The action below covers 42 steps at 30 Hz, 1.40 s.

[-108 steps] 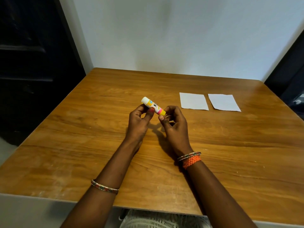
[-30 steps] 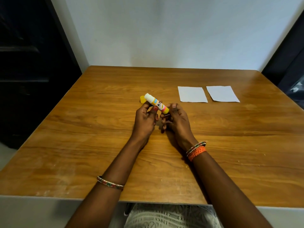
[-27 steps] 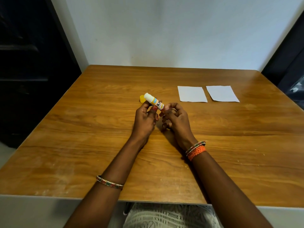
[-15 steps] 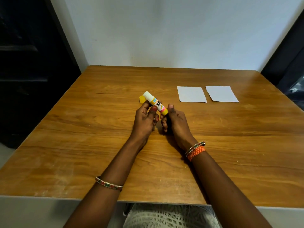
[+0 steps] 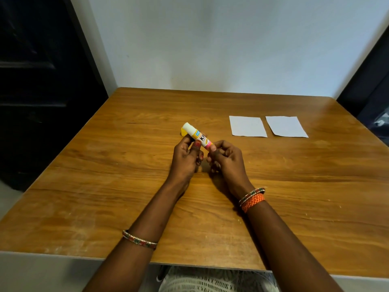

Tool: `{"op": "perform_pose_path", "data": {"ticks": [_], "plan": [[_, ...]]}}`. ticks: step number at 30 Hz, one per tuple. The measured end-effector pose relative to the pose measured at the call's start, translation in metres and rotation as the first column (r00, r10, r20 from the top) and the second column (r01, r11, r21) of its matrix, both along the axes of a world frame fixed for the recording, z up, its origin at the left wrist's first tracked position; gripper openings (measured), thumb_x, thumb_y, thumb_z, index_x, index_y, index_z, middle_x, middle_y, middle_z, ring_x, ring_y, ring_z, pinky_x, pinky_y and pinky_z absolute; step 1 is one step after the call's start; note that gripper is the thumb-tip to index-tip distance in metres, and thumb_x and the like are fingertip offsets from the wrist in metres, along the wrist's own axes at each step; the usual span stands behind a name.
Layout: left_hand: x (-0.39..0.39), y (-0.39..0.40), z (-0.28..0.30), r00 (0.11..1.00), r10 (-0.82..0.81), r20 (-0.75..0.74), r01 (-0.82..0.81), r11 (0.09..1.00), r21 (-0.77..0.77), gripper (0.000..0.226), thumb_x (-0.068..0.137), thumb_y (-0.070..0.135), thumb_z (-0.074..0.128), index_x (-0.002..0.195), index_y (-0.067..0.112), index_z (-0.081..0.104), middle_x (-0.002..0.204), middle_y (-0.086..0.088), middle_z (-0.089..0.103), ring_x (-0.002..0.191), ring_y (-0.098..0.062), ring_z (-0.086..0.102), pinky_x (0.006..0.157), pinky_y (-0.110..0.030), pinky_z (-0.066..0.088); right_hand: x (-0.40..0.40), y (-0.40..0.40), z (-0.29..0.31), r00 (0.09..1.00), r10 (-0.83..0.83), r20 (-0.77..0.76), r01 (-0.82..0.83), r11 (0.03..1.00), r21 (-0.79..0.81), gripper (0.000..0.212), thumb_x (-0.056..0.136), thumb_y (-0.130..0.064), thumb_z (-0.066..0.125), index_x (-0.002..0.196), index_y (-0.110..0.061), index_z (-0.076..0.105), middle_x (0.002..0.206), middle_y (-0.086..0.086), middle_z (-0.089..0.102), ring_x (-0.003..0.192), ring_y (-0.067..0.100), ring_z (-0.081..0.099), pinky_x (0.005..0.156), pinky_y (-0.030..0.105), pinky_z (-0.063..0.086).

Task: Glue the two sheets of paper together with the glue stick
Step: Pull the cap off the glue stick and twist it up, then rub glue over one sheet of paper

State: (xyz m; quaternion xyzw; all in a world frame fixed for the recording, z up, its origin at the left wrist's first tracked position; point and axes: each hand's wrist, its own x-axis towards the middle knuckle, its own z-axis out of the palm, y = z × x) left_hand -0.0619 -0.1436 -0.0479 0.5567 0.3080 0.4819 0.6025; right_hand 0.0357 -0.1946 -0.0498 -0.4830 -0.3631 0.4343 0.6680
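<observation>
Hands (image 5: 207, 159) around tilted glue stick (image 5: 196, 134)

A wooden table (image 5: 105, 197) fills the lower frame, its far edge against a plain pale wall (image 5: 221, 43). A dark door (image 5: 37, 91) stands at left (panelled), another dark surface (image 5: 370, 85) at upper right.

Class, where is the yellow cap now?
In the head view, the yellow cap lies on the table, behind the glue stick, left of both paper sheets.

Sheets of paper (image 5: 248, 126) (image 5: 285, 126): side by side, near table's (image 5: 105, 197) far right edge
Cap (image 5: 183, 132): on table, behind glue stick (image 5: 197, 135)
</observation>
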Motion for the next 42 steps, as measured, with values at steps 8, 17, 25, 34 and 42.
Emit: {"op": "perform_pose_path", "data": {"ticks": [8, 17, 25, 34, 42], "plan": [[0.001, 0.0, -0.004, 0.999, -0.014, -0.034, 0.013, 1.0, -0.011, 0.021, 0.097, 0.013, 0.043, 0.104, 0.024, 0.058, 0.063, -0.001, 0.047, 0.047, -0.004, 0.037, 0.042, -0.025, 0.025, -0.002, 0.001, -0.001, 0.998, 0.021, 0.06, -0.016, 0.996, -0.085, 0.052, 0.098, -0.045, 0.032, 0.068, -0.008, 0.052, 0.042, -0.001, 0.04, 0.037, 0.011, 0.035, 0.04, 0.019, 0.029], [0.003, -0.002, 0.0, 0.998, 0.036, -0.054, -0.034, 0.998, 0.049, 0.018, 0.088, 0.008, 0.059, 0.102, 0.017, 0.064, 0.063, 0.011, 0.06, 0.047, -0.002, 0.045, 0.046, -0.017, 0.038, 0.001, -0.002, 0.007, 0.971, 0.074, -0.226, -0.079, 0.997, -0.015, 0.019, 0.089, -0.03, 0.056, 0.096, -0.013, 0.062, 0.055, 0.001, 0.047, 0.043, 0.013, 0.043, 0.044, 0.025, 0.04], [0.007, -0.005, -0.006, 1.0, -0.031, -0.002, 0.031, 0.999, 0.013, 0.015, 0.078, 0.012, 0.068, 0.092, 0.015, 0.069, 0.066, 0.009, 0.062, 0.073, -0.031, 0.043, 0.061, -0.035, 0.038, 0.0, -0.01, 0.014, 0.884, 0.211, -0.417, -0.22, 0.975, 0.026, 0.027, 0.081, -0.031, 0.057, 0.096, -0.01, 0.065, 0.058, -0.002, 0.056, 0.046, 0.005, 0.045, 0.047, 0.018, 0.043], [0.004, -0.008, 0.0, 0.983, -0.154, -0.105, 0.156, 0.988, 0.011, 0.037, 0.08, 0.001, 0.066, 0.114, 0.016, 0.06, 0.089, 0.003, 0.054, 0.068, -0.009, 0.044, 0.058, -0.02, 0.045, 0.016, -0.004, 0.012, 0.837, -0.025, -0.547, 0.026, 1.0, -0.004, 0.022, 0.087, -0.028, 0.06, 0.095, -0.008, 0.063, 0.063, -0.001, 0.051, 0.058, 0.008, 0.051, 0.061, 0.022, 0.046], [0.005, -0.008, -0.005, 0.979, -0.12, -0.165, 0.124, 0.992, 0.017, 0.023, 0.085, 0.001, 0.06, 0.092, 0.022, 0.067, 0.084, 0.007, 0.062, 0.075, -0.015, 0.044, 0.062, -0.022, 0.041, 0.081, -0.011, 0.019, 0.607, -0.209, -0.767, 0.417, 0.905, 0.084, 0.008, 0.088, -0.013, 0.06, 0.09, -0.006, 0.064, 0.06, 0.001, 0.059, 0.053, 0.007, 0.057, 0.052, 0.019, 0.05]]}}
